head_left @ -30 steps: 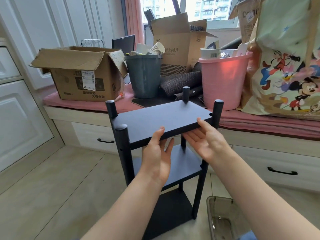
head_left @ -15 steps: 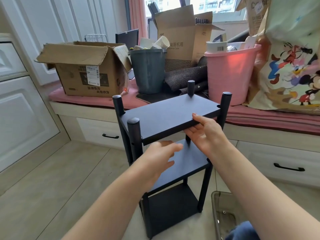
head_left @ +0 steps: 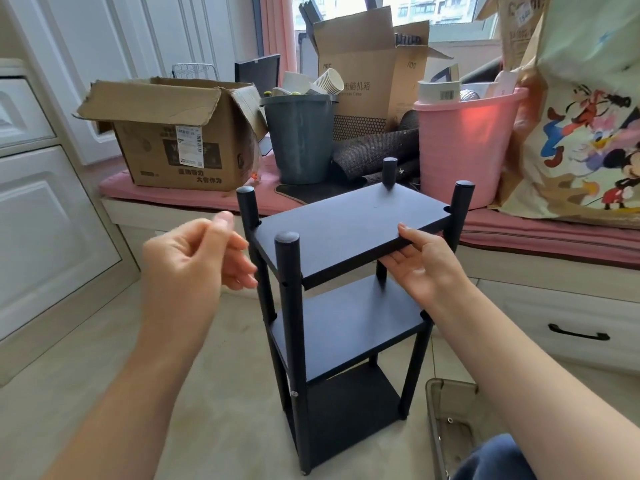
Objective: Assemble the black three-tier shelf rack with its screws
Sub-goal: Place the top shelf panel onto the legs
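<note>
The black three-tier rack (head_left: 349, 220) stands upright on the tiled floor, its three shelves set between round posts. A silver screw head (head_left: 294, 393) shows low on the near left post (head_left: 289, 271). My right hand (head_left: 422, 268) grips the front edge of the top shelf, thumb on top and fingers underneath. To the left of the rack my left hand (head_left: 194, 258) hovers apart from it. Its fingers are loosely curled and I see nothing in it; it is slightly blurred.
A clear plastic tray (head_left: 446, 431) holding a small screw (head_left: 450, 420) lies on the floor at the lower right. Behind the rack, a window seat carries a cardboard box (head_left: 173, 140), a grey bin (head_left: 301, 140), a pink bucket (head_left: 464, 147) and a cartoon bag (head_left: 581, 133).
My left hand has come away from under the top shelf and moved up and to the left. My right hand stays on the shelf's front edge.
</note>
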Motion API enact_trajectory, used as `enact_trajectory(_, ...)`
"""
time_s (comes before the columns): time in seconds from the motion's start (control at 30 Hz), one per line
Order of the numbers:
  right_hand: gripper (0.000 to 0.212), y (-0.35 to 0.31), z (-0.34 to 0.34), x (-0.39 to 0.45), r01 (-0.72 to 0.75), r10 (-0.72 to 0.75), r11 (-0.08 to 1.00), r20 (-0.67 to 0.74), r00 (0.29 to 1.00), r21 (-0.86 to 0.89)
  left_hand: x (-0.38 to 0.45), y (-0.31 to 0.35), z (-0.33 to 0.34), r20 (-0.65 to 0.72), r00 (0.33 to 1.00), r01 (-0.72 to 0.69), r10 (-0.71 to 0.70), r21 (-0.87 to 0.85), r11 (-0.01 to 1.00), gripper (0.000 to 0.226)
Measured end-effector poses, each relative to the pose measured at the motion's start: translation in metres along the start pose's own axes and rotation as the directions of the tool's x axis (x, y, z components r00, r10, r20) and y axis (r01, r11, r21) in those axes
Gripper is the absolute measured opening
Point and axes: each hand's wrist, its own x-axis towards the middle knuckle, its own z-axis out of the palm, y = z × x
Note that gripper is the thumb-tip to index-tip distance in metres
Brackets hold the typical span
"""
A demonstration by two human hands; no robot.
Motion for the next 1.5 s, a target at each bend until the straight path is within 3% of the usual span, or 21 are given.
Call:
enact_trajectory(0.1,0.011,-0.002,0.0,-0.002,0.008,-0.008,0.999,0.007,1.0,0.037,0.009,-0.02,0.0,-0.06,0.974,0.223,-0.22,0.06,0.973,0.024)
enact_trajectory(0.17,0.013,-0.002,0.001,-0.003,0.001,-0.001,0.999,0.011,1.0,0.051,0.008,-0.027,0.005,0.094,0.913,0.394,-0.396,0.042,0.918,0.017)
enact_trajectory(0.2,0.014,-0.002,0.001,-0.003,-0.005,0.004,0.999,0.011,1.0,0.046,0.007,-0.029,0.007,0.203,0.872,0.448,-0.445,0.034,0.893,0.03)
enact_trajectory(0.27,0.015,-0.001,0.001,-0.005,-0.018,0.017,0.999,0.005,1.0,0.034,0.005,-0.032,0.011,0.405,0.803,0.487,-0.437,-0.024,0.873,0.063)
enact_trajectory(0.3,0.015,-0.001,0.002,-0.006,-0.024,0.024,0.999,0.003,1.0,0.032,0.004,-0.032,0.012,0.481,0.777,0.489,-0.406,-0.055,0.871,0.067)
enact_trajectory(0.47,0.023,0.001,0.005,-0.01,-0.056,0.056,0.997,-0.007,0.998,0.061,0.005,-0.038,0.011,0.721,0.629,0.453,-0.289,-0.038,0.891,0.052)
enact_trajectory(0.63,0.026,0.0,0.004,-0.009,-0.082,0.082,0.995,0.007,0.997,0.047,0.007,-0.041,0.011,0.699,0.673,0.436,-0.243,-0.109,0.893,0.063)
enact_trajectory(0.97,0.04,-0.001,0.002,-0.003,-0.048,0.047,0.998,0.034,0.998,0.039,-0.017,-0.033,0.048,0.575,0.798,0.316,-0.183,-0.14,0.938,0.046)
enact_trajectory(1.1,0.035,0.009,0.006,-0.01,-0.06,0.066,0.997,0.145,0.987,-0.048,-0.028,-0.029,0.065,0.518,0.843,0.248,-0.144,-0.138,0.959,0.043)
enact_trajectory(1.33,0.022,0.018,0.007,-0.01,-0.048,0.068,0.989,0.149,0.986,-0.137,-0.047,-0.028,0.082,0.409,0.906,0.184,-0.105,-0.157,0.97,0.038)
enact_trajectory(1.5,0.01,0.021,0.016,-0.002,-0.064,0.109,0.979,0.23,0.967,-0.193,-0.056,-0.029,0.088,0.291,0.952,0.144,-0.1,-0.133,0.981,0.034)
